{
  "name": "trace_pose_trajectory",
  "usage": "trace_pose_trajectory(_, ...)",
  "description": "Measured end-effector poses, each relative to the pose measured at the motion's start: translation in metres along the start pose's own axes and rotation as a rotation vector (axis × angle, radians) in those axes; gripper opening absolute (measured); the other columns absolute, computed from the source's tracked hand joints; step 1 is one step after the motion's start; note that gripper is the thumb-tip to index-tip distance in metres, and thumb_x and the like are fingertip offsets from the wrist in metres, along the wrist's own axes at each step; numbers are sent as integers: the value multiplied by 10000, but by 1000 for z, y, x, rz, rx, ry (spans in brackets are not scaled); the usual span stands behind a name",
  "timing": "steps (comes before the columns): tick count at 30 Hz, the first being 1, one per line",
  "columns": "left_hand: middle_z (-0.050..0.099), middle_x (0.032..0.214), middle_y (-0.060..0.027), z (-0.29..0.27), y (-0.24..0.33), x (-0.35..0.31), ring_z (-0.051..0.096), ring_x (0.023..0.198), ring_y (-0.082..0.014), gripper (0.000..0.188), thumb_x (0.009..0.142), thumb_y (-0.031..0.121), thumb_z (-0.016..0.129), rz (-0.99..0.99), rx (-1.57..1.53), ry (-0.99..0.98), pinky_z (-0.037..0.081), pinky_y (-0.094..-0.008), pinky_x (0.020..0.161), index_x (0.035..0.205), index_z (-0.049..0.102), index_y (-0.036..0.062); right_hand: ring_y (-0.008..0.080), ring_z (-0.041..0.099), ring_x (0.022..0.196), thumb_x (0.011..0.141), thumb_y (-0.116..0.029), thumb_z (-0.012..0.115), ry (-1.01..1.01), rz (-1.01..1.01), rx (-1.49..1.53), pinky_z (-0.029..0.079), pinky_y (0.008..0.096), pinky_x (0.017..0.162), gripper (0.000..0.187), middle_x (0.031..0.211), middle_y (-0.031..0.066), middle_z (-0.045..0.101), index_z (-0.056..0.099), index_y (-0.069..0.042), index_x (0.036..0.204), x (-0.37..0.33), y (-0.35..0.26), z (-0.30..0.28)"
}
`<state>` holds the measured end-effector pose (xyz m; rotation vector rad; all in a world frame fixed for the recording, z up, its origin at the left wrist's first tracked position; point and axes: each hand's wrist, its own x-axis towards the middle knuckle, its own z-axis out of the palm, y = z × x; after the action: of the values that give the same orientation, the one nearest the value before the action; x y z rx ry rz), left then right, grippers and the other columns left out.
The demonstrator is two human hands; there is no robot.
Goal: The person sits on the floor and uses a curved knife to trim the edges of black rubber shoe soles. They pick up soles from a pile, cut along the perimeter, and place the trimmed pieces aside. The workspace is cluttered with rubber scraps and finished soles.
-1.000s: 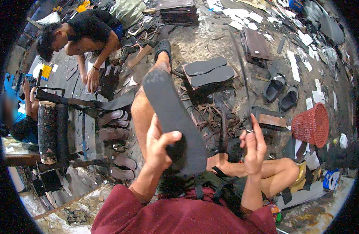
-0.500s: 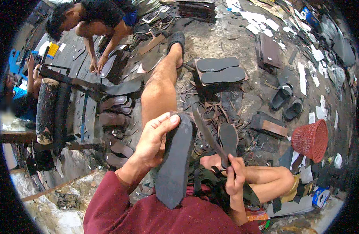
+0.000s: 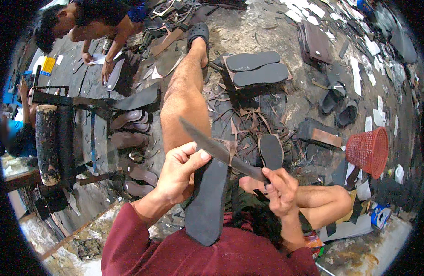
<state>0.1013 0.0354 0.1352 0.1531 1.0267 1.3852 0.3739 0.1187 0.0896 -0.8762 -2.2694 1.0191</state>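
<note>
My left hand [image 3: 176, 174] is closed round the upper part of a dark grey shoe sole [image 3: 205, 202], thumb on its front face. The sole stands lengthwise, its lower end against my maroon shirt. In my right hand [image 3: 283, 191] is a long knife [image 3: 212, 148], gripped by the handle. Its blade slants up to the left across the sole's top end, close to my left thumb. Whether the edge touches the sole I cannot tell. A brown scrap [image 3: 230, 146] of sheet sticks out by the blade. Another sole [image 3: 271, 152] on brown sheet lies beyond my right hand.
Two dark soles [image 3: 260, 75] lie on a sheet ahead, near leather-like offcuts [image 3: 244, 124]. At right are a red basket [image 3: 377, 149], black sandals [image 3: 334, 97] and a dark block [image 3: 306, 129]. Far left, a co-worker's hand [image 3: 107, 71] touches a sole. A roller [image 3: 47, 142] stands nearer.
My right hand has risen slightly, and the knife has swung left, its blade now across the sole's top end. My left hand keeps its hold. The view has shifted slightly.
</note>
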Motion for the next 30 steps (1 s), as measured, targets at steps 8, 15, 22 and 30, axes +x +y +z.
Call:
trace_pose_trajectory(8,735,1048,-69,-5,6,-3,613,876,-57,251,899,58,727,77,131,-16,480,-221,786,1136,710,-24,219,569,531,802,-220,749,-227,-237,-86,476,358,486,475,703,32,546,681,-177,1270,85,-21,-35)
trace_pose_trajectory(15,723,1007,-34,-2,7,-5,623,848,-61,217,884,-5,734,2,214,1,510,-230,748,1100,728,3,271,595,552,881,-215,680,-520,-179,-37,487,401,512,398,678,56,563,672,-210,1279,136,-45,-45)
trace_pose_trajectory(22,650,958,26,9,3,-2,575,850,-46,238,950,102,702,15,561,-87,481,-205,743,1165,673,4,322,644,652,917,-273,659,-553,-217,27,523,420,602,372,797,95,651,659,-170,1274,141,-43,-40)
trace_pose_trajectory(30,300,1590,-243,49,-33,16,364,1448,-329,685,876,180,551,53,-475,-745,332,-478,1162,1535,373,130,253,608,1148,1048,-95,418,455,62,544,482,359,978,397,1291,192,619,488,79,1398,47,-53,-31)
